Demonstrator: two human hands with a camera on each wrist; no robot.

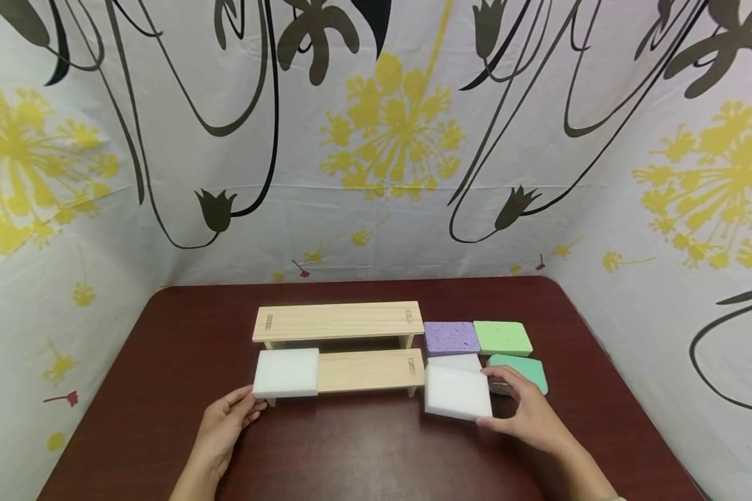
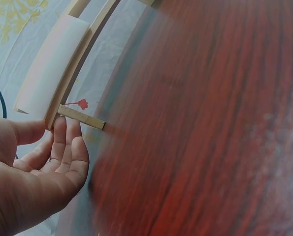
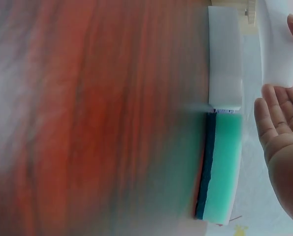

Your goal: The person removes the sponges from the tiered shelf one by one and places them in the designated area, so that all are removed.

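Observation:
My left hand [image 1: 224, 426] grips the left end of the front wooden riser [image 1: 366, 371], thumb at the board's end and fingers under it beside a short leg [image 2: 82, 117]. On that end of the board lies a white sponge [image 1: 286, 372]. My right hand [image 1: 533, 410] holds a second white sponge [image 1: 458, 392] by its right side, thumb at the near edge and fingers at the far edge. It is raised above another white sponge [image 3: 225, 58] that rests on the table. A teal sponge with a dark underside [image 3: 220, 167] lies partly behind the right hand.
A second wooden riser [image 1: 338, 321] stands just behind the front one. To its right, a purple sponge [image 1: 451, 338] and a light green sponge [image 1: 503, 337] lie side by side on the dark red table [image 1: 351, 452]. Patterned cloth [image 1: 388, 229] hangs around the table.

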